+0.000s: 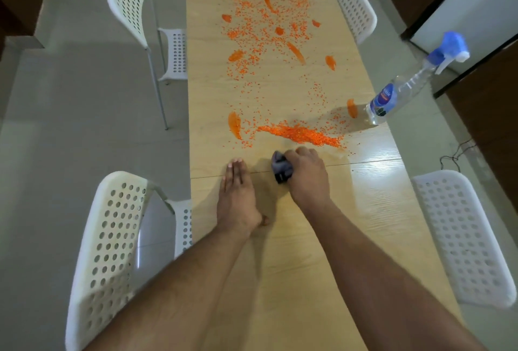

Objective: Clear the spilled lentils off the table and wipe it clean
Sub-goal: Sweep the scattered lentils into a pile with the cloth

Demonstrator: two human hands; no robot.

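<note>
Your left hand [236, 192] lies flat on the table [294, 238], fingers straight and together, pointing to 12 o'clock. At its 3 o'clock, your right hand [305, 175] has its fingers curled tight around a dark cloth [280, 168], pressed to the wood. Just past the cloth, at 12 o'clock, lentils [300, 133] sit swept into a ridge; more scatter farther up among orange smears [295, 52]. A spray bottle [406, 87] stands at 2 o'clock, near the right edge.

Probably a home dining room: long wooden table [280, 238], white perforated chairs [112, 238], tiled floor [84, 98].
</note>
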